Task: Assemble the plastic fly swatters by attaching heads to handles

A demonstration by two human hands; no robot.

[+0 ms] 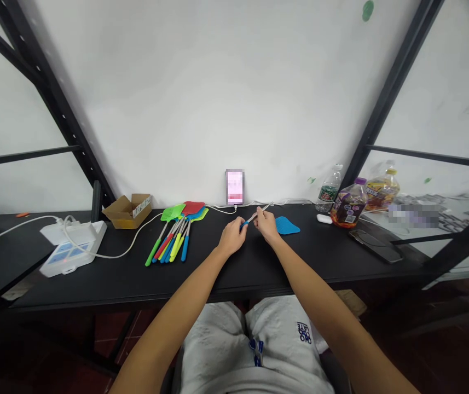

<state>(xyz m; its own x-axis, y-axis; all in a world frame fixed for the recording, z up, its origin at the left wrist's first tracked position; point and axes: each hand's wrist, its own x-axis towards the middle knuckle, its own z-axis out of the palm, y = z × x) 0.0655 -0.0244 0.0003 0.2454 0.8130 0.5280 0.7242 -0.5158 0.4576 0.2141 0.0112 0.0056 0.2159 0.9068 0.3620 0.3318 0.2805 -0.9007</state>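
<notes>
My left hand point(232, 236) is closed around the blue grip of a fly swatter handle point(251, 219) above the black tabletop. Fingers of my right hand point(266, 223) pinch its thin metal rod, whose far end points up and to the right. Just right of my right hand, a loose blue fly swatter head point(287, 225) lies flat on the table, apart from the rod. To the left lies a pile of several fly swatters point(175, 230) with green, red, blue and yellow heads and coloured grips.
A phone point(235, 187) with a white cable leans against the wall. At left are an open cardboard box point(127, 212) and a white device point(72, 249). At right are a clear bottle point(329, 189), drink bottles point(349, 203), a white earphone case point(324, 219) and a dark phone point(376, 246).
</notes>
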